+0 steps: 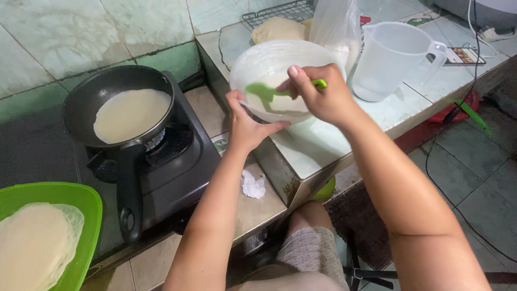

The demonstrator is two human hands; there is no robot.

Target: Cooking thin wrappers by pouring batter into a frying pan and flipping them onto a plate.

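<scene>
My left hand (245,125) grips the near rim of a translucent white bowl (253,59) that is tilted toward me on the tiled counter. Pale batter lies in its bottom. My right hand (323,97) holds a green ladle (266,92) by its handle, with the scoop dipped inside the bowl. To the left, a black frying pan (86,99) sits on a black gas stove (183,161) with a thin pale crepe (131,114) spread across it.
A green tray (81,196) at the lower left holds a stack of cooked crepes (35,242). Behind the bowl are a clear plastic jug (390,59), a plastic bag (335,24) and a wire rack (280,11). A crumpled white tissue (253,186) lies below the counter step. Cables run over the floor at right.
</scene>
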